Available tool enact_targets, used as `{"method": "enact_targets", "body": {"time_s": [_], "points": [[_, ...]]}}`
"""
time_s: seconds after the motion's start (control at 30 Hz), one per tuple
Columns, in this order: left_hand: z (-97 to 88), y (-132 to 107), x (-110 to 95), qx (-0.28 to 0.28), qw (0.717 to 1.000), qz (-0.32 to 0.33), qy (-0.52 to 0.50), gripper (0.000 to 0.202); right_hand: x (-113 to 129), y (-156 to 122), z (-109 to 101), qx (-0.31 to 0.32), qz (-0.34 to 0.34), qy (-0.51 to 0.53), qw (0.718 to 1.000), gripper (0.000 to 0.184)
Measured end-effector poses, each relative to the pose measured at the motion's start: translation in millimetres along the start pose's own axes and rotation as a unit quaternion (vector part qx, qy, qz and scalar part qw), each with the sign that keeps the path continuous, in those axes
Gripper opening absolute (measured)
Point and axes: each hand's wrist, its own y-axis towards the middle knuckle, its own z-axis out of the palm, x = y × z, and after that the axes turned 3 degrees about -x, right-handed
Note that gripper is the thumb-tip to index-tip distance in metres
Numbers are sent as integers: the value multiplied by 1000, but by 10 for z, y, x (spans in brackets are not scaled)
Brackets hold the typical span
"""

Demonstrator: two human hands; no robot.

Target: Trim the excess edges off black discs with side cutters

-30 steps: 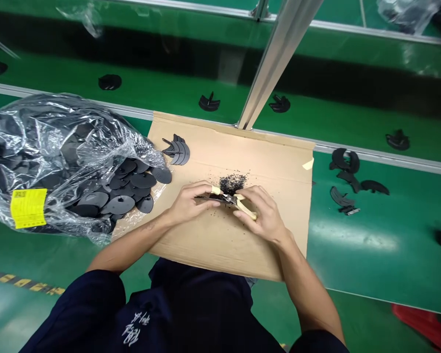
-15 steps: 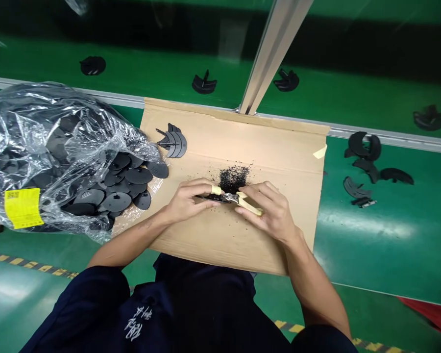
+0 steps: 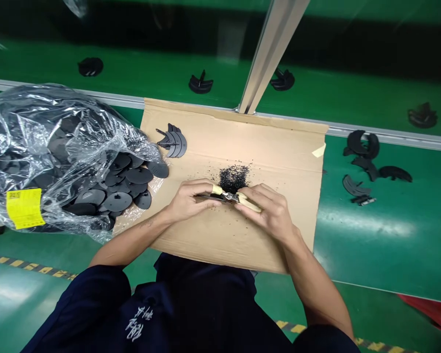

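Right hand (image 3: pixel 270 211): grasping the nippers (image 3: pixel 250 203) by their pale yellow handles, thumb on the near side and fingers on the far side.
Left hand (image 3: pixel 189 198): grasping a thin black piece (image 3: pixel 213 197) between thumb and fingers; a yellow wrap (image 3: pixel 216 189) covers one fingertip.
Nippers: metal head at the right end of the black piece; jaw opening cannot be determined.
Black piece: raised over the cardboard sheet (image 3: pixel 213 240), between the hands; full outline hidden by the left hand.
Clear bag (image 3: pixel 51 105): at left, with a yellow label (image 3: pixel 25 208) on its near side; black discs (image 3: pixel 117 201) spill from its right side.
Black fragments (image 3: pixel 233 176): heaped and scattered on the cardboard, just beyond the nippers.
Loose black parts (image 3: pixel 395 173): on the green table (image 3: pixel 382 260), right of the cardboard.
Stacked curved parts (image 3: pixel 176 142): far left area of the cardboard.
Metal post (image 3: pixel 270 63): rises at the far edge of the cardboard.
Far black parts (image 3: pixel 201 83): spaced across the green surface beyond the metal rail (image 3: pixel 393 138).
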Motion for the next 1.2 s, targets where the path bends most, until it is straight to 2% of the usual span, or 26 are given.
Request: {"method": "enact_targets", "body": {"time_s": [0.13,0.27,0.33,0.4,0.5,0.63,0.7,0.8,0.9,1.07,1.13,1.2], "points": [[-19,-4,-7,-7,1000,-17,16,23,-46,4,22,-32,4,-47,998,29],[-13,-6,14,31,998,-17,51,26,-53,1,44,-29,-11,-111,993,33],[-8,-2,35,42,996,-6,81,25,-49,-1,54,-29,-16,-124,992,33],[-12,5,56,28,994,12,101,24,-50,-1,53,-35,-8,-122,992,33],[-30,12,72,-11,994,14,104,23,-57,0,21,-51,31,-90,994,30],[-8,-5,58,-49,997,-36,55,22,-44,0,-52,-63,72,36,995,29],[26,-25,49,-65,996,-67,12,23,-25,2,-67,-45,63,96,992,30],[73,-55,47,-71,993,-86,-39,25,5,0,-30,-6,29,128,991,32],[83,-71,67,-40,996,-72,-31,22,30,-14,57,8,-7,87,996,33],[39,-62,125,19,989,30,141,24,93,-52,147,-1,-66,-34,997,35],[19,-57,139,30,986,60,150,22,124,-58,124,-7,-79,-1,997,36],[3,-53,142,23,991,57,121,20,139,-57,71,-22,-69,64,995,38]]}}
